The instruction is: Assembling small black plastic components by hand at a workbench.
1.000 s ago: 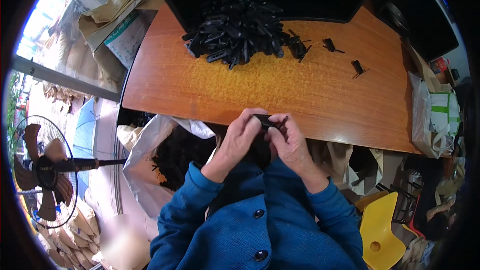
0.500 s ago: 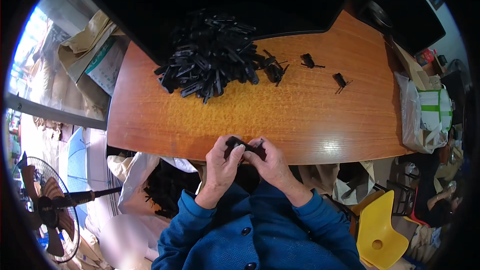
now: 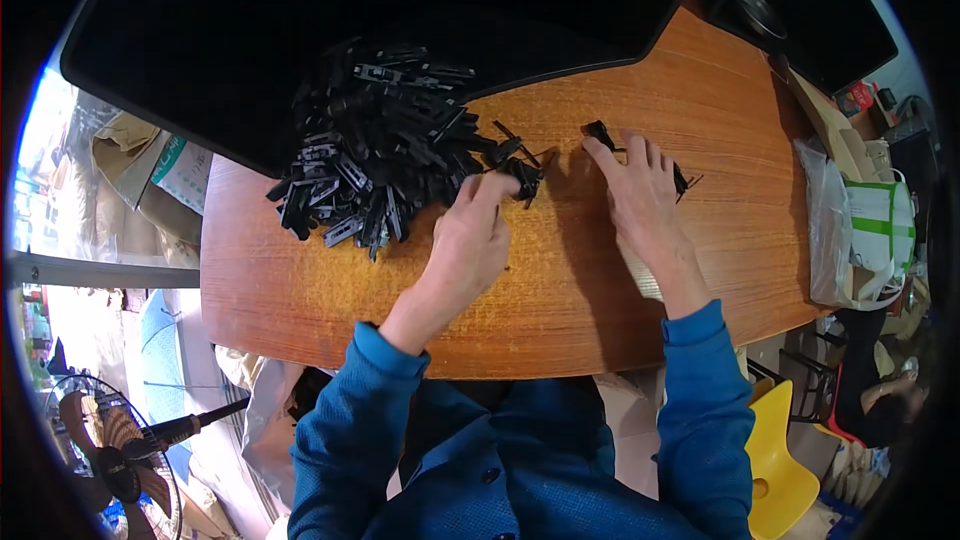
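- A brown wooden counter [image 3: 560, 290] is seen from above, and its edges look bent near the rim of the picture.
- A big pile of black plastic clips [image 3: 375, 155] is heaped on the far left part of the counter. So many pieces are tangled there that single ones are hard to pick out.
- The left hand [image 3: 470, 240] is stretched out to the near edge of the pile. Its fingers [image 3: 490, 190] are held close together at a small black clip [image 3: 522, 175]. Whether the clip is pinched or only touched cannot be told, because the fingertips hide it.
- The right hand [image 3: 645, 195] is laid flat on the counter with its fingers [image 3: 605, 155] spread out a little. Nothing is gripped by it.
- A loose black piece [image 3: 598, 130] is touched by one fingertip of that hand. Another black piece [image 3: 681, 180] is partly hidden under the hand, so its shape cannot be made out.
- A dark flat shape [image 3: 300, 30] is spread behind the pile, and its top is cut off.
- Blue sleeves [image 3: 690, 390] are worn on both arms.
- A plastic bag with green stripes [image 3: 870, 230] is seen past the right end of the counter.
- A yellow chair [image 3: 775, 470] is partly seen low on the right.
- A fan [image 3: 110, 450] is seen on the floor at the lower left, small and bent by the lens.
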`<action>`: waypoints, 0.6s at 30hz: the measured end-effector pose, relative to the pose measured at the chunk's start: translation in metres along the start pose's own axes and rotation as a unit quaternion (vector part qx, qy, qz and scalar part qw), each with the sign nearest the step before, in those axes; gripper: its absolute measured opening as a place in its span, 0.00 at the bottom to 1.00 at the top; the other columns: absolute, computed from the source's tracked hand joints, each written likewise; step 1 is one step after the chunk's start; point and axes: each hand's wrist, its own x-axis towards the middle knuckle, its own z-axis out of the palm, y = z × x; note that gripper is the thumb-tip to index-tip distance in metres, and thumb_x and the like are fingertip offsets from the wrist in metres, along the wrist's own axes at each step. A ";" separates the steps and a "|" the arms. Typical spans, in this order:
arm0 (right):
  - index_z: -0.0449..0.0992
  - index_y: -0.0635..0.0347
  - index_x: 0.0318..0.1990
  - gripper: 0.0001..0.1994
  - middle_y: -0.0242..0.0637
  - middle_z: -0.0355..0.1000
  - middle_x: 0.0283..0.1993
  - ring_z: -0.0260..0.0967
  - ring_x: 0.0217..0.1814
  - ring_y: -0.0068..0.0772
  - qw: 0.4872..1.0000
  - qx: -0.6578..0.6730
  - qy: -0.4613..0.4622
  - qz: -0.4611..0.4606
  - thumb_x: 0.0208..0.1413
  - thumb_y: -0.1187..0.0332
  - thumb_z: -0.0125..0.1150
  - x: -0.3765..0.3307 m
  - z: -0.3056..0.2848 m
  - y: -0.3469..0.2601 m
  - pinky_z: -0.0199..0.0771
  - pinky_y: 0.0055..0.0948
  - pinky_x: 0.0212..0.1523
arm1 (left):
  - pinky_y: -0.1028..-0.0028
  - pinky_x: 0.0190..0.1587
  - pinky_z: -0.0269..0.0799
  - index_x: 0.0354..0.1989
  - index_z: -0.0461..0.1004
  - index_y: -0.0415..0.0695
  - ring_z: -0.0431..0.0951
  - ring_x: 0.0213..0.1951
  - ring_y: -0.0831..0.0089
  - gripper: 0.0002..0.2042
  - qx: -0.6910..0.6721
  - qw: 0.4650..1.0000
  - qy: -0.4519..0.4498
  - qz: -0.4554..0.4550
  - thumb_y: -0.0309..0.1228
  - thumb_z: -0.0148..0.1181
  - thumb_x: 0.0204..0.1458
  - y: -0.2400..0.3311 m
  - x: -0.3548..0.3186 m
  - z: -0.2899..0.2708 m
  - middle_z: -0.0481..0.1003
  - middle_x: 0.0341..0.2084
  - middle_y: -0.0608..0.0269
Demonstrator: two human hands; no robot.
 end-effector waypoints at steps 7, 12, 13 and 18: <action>0.72 0.53 0.48 0.20 0.43 0.67 0.44 0.63 0.48 0.45 0.999 0.030 -0.011 -0.037 0.45 0.82 0.54 0.004 0.028 0.016 0.63 0.42 0.49 | 0.64 0.27 0.75 0.47 0.63 0.37 0.78 0.28 0.54 0.19 0.335 0.939 -0.054 0.064 0.18 0.53 0.43 -0.003 0.030 0.034 0.67 0.38 0.48; 0.72 0.56 0.41 0.13 0.42 0.67 0.40 0.64 0.43 0.46 0.993 0.116 0.039 -0.001 0.45 0.79 0.58 -0.014 0.024 0.023 0.65 0.40 0.41 | 0.64 0.25 0.75 0.50 0.61 0.39 0.79 0.27 0.58 0.22 0.303 0.943 -0.104 0.091 0.19 0.54 0.43 0.014 -0.013 0.055 0.68 0.40 0.52; 0.72 0.56 0.41 0.13 0.42 0.67 0.40 0.64 0.43 0.46 0.992 0.119 0.040 -0.002 0.45 0.79 0.58 -0.017 0.025 0.026 0.65 0.40 0.41 | 0.64 0.25 0.75 0.51 0.61 0.39 0.79 0.28 0.58 0.22 0.277 0.950 -0.108 0.093 0.20 0.53 0.43 0.017 -0.019 0.056 0.68 0.41 0.52; 0.68 0.61 0.42 0.09 0.32 0.67 0.30 0.67 0.29 0.26 0.874 0.435 0.057 0.208 0.54 0.79 0.55 -0.035 0.006 0.027 0.67 0.27 0.29 | 0.64 0.27 0.74 0.50 0.66 0.43 0.75 0.25 0.57 0.19 0.321 0.943 -0.013 0.090 0.19 0.51 0.46 0.010 -0.013 0.023 0.66 0.36 0.55</action>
